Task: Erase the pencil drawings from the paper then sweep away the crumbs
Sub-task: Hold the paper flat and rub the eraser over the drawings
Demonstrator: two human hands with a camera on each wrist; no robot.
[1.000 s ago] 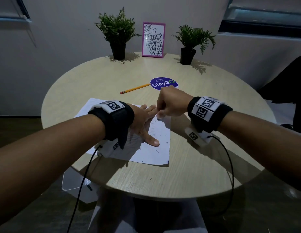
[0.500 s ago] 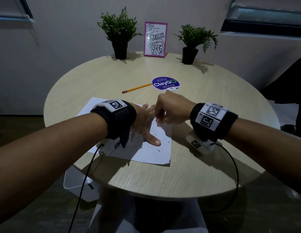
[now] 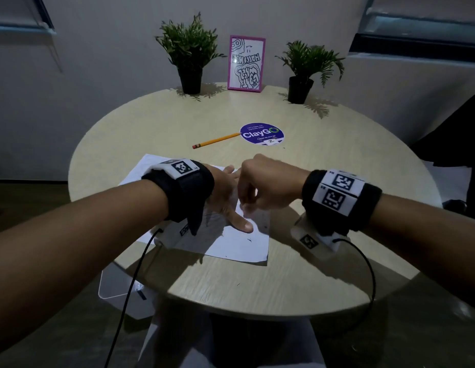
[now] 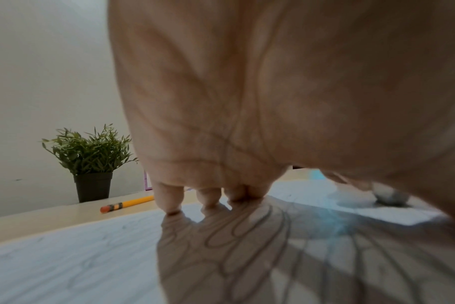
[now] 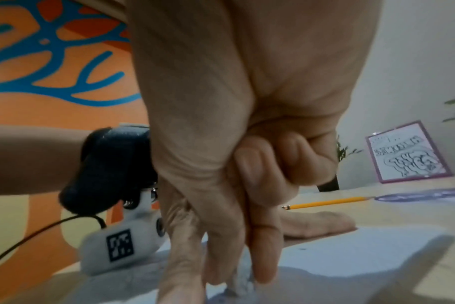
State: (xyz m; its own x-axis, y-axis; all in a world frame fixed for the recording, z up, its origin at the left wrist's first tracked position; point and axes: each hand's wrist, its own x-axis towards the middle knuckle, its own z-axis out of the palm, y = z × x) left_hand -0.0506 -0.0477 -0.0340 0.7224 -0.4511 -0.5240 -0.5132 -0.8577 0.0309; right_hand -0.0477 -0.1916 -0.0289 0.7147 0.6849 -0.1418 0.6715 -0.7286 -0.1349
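A white paper lies on the round table. My left hand presses flat on it, fingers spread and the thumb pointing at me. Grey pencil loops show on the paper under that palm. My right hand stands just right of the left one, its fingertips pinching a small whitish eraser down against the paper. From the left wrist the eraser shows at the far right. A few dark crumbs lie near the paper's near right corner.
A yellow pencil lies beyond the paper, its tip by a round blue ClayGo sticker. Two potted plants and a pink framed picture stand at the table's far edge. A wall is behind.
My right hand has slid a little toward me along the paper's right side with the eraser. The left hand stays pressed on the sheet.
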